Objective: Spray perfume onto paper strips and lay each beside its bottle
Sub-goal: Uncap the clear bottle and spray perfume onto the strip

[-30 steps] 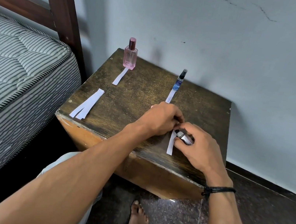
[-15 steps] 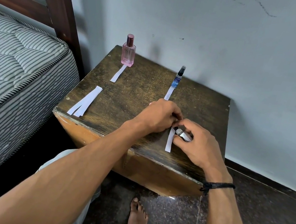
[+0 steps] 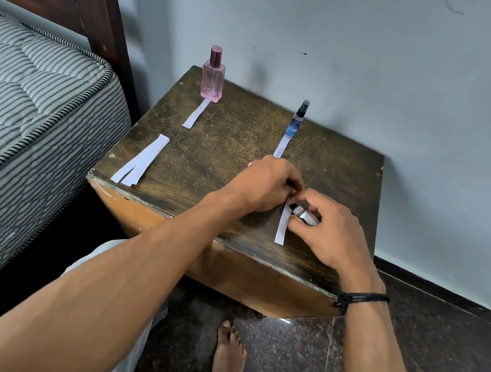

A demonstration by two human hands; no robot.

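I see a striped mattress filling the left of the frame, with a dark wooden bedpost above it, against a pale wall. Right of it stands a scuffed wooden table on a speckled floor. Spare strips lie at its left edge; a pink bottle and blue bottle stand at the back, each touching a strip. At center, my left hand pinches a paper strip; my right hand is closed around a small silver bottle.
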